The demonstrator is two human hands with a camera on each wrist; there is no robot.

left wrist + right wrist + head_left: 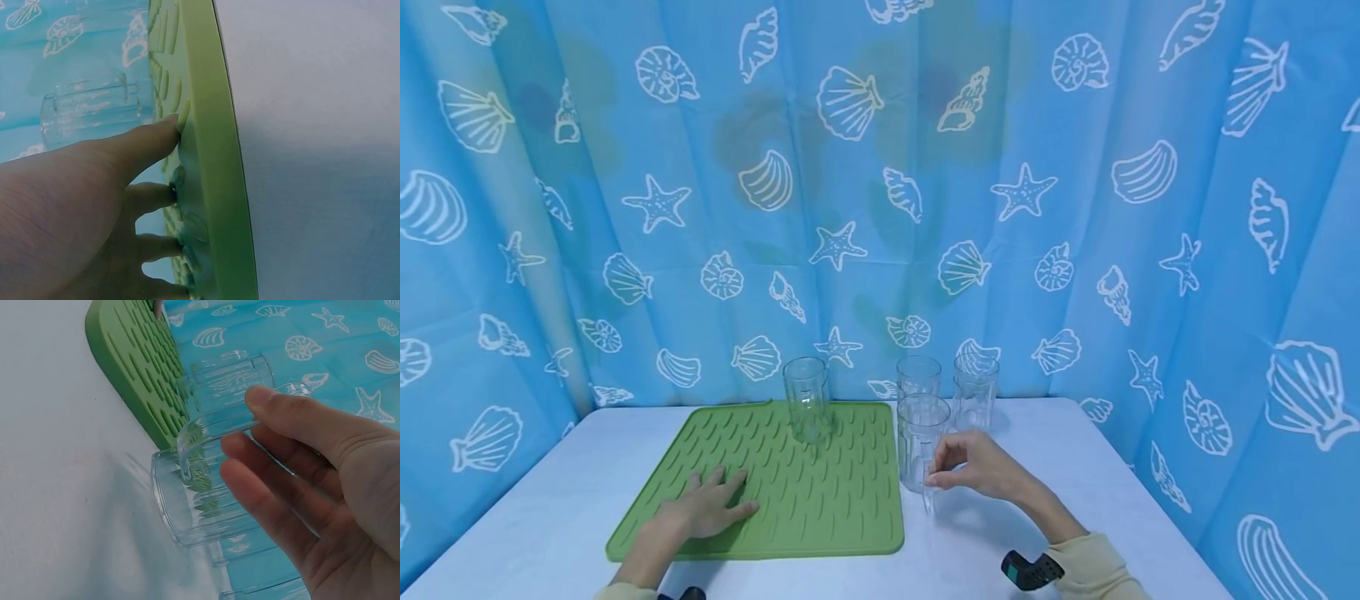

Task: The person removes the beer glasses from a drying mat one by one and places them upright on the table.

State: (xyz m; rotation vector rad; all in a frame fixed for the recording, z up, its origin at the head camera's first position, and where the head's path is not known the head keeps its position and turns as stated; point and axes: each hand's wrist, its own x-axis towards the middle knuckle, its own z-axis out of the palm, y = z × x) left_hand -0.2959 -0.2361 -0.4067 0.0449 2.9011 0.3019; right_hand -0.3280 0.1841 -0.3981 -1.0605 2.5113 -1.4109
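Note:
My left hand (700,504) rests on the front left of a green ribbed drying mat (820,517), its fingers spread and their tips touching the surface. At the mat's right edge stands a clear glass mug (916,454), upright on the white table. With thumb and curled fingers, my right hand (976,467) holds that mug by its handle (209,422). Another clear glass mug (807,404) stands on the back of the mat.
Behind the held mug are two more clear glass mugs, one at the left (919,371) and one at the right (976,392). A white-covered table (1037,550) lies beneath everything. A blue curtain (880,225) with white shells hangs along the back and sides.

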